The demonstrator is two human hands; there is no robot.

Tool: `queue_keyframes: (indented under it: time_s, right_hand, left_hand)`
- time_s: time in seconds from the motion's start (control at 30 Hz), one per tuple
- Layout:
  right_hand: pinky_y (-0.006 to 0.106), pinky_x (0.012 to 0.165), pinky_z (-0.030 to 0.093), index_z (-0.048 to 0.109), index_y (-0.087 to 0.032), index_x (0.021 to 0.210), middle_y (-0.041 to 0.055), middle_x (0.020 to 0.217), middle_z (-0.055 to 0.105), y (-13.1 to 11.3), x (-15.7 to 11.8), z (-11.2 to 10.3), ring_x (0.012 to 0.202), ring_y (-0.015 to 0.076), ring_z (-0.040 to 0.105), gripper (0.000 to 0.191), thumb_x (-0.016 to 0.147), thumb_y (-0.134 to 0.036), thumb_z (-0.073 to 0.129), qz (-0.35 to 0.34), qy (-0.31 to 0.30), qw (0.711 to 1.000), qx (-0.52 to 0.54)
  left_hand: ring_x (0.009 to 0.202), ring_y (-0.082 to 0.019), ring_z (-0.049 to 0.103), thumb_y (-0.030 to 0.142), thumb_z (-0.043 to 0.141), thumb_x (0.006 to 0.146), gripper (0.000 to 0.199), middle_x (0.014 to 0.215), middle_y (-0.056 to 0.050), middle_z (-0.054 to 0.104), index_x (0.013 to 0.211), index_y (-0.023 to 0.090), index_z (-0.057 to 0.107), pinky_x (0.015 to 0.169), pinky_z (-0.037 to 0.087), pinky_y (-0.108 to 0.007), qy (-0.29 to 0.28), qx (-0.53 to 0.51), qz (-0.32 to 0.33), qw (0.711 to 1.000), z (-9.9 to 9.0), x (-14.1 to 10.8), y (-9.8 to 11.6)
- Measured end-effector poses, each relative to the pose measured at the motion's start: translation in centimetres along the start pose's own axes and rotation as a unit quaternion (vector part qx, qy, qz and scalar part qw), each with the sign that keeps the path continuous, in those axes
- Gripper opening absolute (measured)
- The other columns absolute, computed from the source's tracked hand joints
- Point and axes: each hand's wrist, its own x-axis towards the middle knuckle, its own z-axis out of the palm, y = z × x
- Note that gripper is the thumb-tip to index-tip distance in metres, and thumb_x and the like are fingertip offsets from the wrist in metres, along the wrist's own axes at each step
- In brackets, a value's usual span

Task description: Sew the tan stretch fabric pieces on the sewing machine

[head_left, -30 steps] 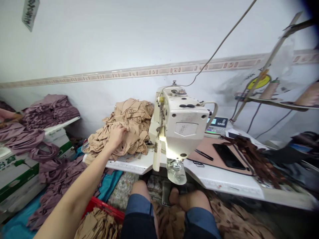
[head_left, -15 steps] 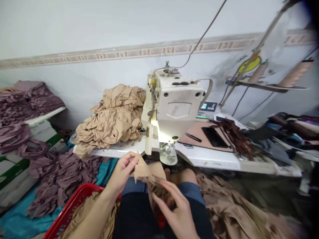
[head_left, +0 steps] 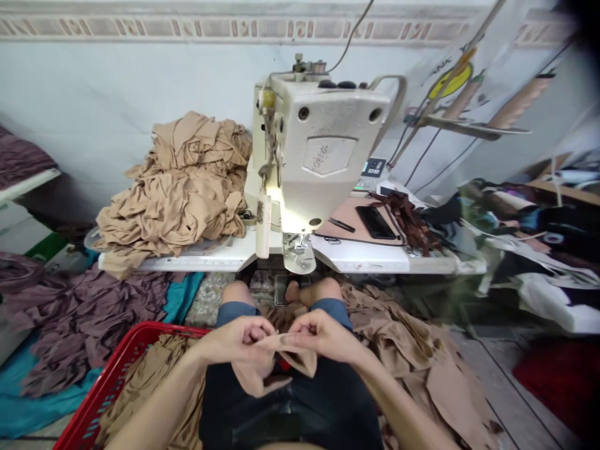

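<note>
Over my lap, a small beige fabric piece [head_left: 255, 377] hangs between my two hands. My left hand [head_left: 239, 339] pinches its left side with curled fingers. The fingers of my right hand [head_left: 319, 334] are closed on its upper right edge. Both hands are near each other, below the front edge of the sewing table. Beyond them stands a white sewing machine [head_left: 323, 144], its lamp lit over the needle area. Part of the cloth is hidden behind my fingers.
A beige cloth pile [head_left: 173, 194] lies on the table left of the machine. A black phone [head_left: 375, 222] rests on the right. Beside my left leg is a red basket [head_left: 119, 356] of cloth; brown fabric [head_left: 422, 350] covers the floor at right.
The view has tilted down and shifted. My right hand has risen from the hanging part of the cloth to its upper edge, level with my left hand, and the cloth is now held between both.
</note>
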Motion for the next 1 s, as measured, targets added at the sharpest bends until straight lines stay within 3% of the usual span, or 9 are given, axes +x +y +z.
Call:
queue_keyframes:
  time_s: [0.03,0.1,0.27,0.33,0.43,0.6,0.73,0.87,1.0]
  right_hand:
    - [0.023,0.051,0.027,0.085,-0.016,0.085,-0.0048,0.058,0.056,-0.2,-0.3,-1.1,0.053,0.01,0.038,0.042,0.088,-0.058,0.082,0.004,-0.023,1.0,-0.009]
    - [0.024,0.056,0.033,0.085,-0.017,0.081,-0.0028,0.063,0.061,-0.8,-0.7,-2.7,0.057,0.0112,0.044,0.039,0.09,-0.054,0.08,-0.001,-0.06,0.998,-0.023]
    - [0.026,0.068,0.044,0.082,-0.017,0.08,0.0014,0.083,0.068,-2.0,-0.9,-4.3,0.074,0.0153,0.057,0.033,0.091,-0.047,0.08,-0.063,-0.061,0.996,-0.022]
    - [0.025,0.064,0.041,0.08,-0.017,0.079,0.0,0.076,0.066,-1.9,-0.9,-4.2,0.067,0.0136,0.053,0.038,0.092,-0.052,0.079,-0.045,-0.054,0.998,-0.006]
    - [0.024,0.057,0.036,0.076,-0.016,0.076,-0.003,0.064,0.06,-1.5,-0.9,-4.0,0.058,0.0111,0.046,0.042,0.085,-0.056,0.085,-0.006,-0.036,0.999,0.008]
    - [0.027,0.061,0.039,0.081,-0.016,0.077,0.0017,0.069,0.066,-1.6,-1.4,-3.2,0.064,0.0148,0.052,0.043,0.088,-0.057,0.081,-0.046,0.114,0.992,-0.009]
    - [0.029,0.06,0.037,0.08,-0.016,0.074,0.0023,0.068,0.064,-2.7,-1.9,-2.5,0.064,0.0158,0.051,0.043,0.092,-0.056,0.077,-0.076,0.189,0.978,-0.038]
    - [0.029,0.059,0.036,0.078,-0.017,0.073,0.0012,0.066,0.06,-4.5,-2.5,-1.8,0.063,0.0158,0.05,0.041,0.098,-0.05,0.072,-0.124,0.256,0.954,-0.097]
    - [0.031,0.057,0.033,0.078,-0.018,0.073,0.0,0.062,0.057,-6.3,-2.8,-1.4,0.059,0.015,0.049,0.038,0.102,-0.04,0.069,-0.191,0.306,0.915,-0.179]
  left_hand:
    - [0.064,-0.013,0.057,0.045,0.094,0.075,0.049,0.076,0.002,0.067,0.114,0.02,0.079,0.058,0.04,-0.02,-0.04,0.034,-0.005,0.999,0.2,-0.1,0.3]
    - [0.055,-0.012,0.048,0.043,0.088,0.082,0.044,0.066,0.004,0.062,0.119,0.021,0.081,0.051,0.033,-0.02,-0.047,0.088,-0.002,0.995,0.9,0.1,0.8]
    - [0.071,-0.018,0.062,0.043,0.066,0.101,0.031,0.08,-0.004,0.074,0.097,0.018,0.083,0.067,0.046,-0.026,0.016,0.138,0.075,0.987,2.3,1.6,1.3]
    - [0.078,-0.019,0.064,0.042,0.066,0.101,0.029,0.085,-0.004,0.075,0.094,0.017,0.08,0.074,0.048,-0.026,0.043,0.161,0.093,0.982,2.6,2.0,1.5]
    - [0.07,-0.015,0.055,0.045,0.062,0.104,0.033,0.078,0.0,0.066,0.093,0.016,0.073,0.066,0.042,-0.024,0.079,0.164,0.092,0.979,2.8,2.2,1.9]
    - [0.066,-0.012,0.046,0.052,0.066,0.102,0.038,0.074,0.003,0.054,0.092,0.015,0.067,0.06,0.034,-0.023,0.109,0.123,0.092,0.982,3.1,2.0,2.7]
    - [0.06,-0.01,0.041,0.05,0.075,0.097,0.042,0.07,0.007,0.046,0.122,0.016,0.073,0.056,0.032,-0.022,0.158,0.097,0.146,0.972,2.5,1.9,3.5]
    - [0.074,-0.017,0.062,0.043,0.068,0.103,0.033,0.084,-0.004,0.07,0.119,0.018,0.083,0.066,0.044,-0.025,0.177,0.183,0.201,0.946,1.6,2.1,4.5]
    - [0.076,-0.019,0.065,0.034,0.059,0.108,0.032,0.08,-0.006,0.073,0.108,0.018,0.087,0.069,0.046,-0.026,0.208,0.297,0.27,0.892,1.0,2.3,5.0]
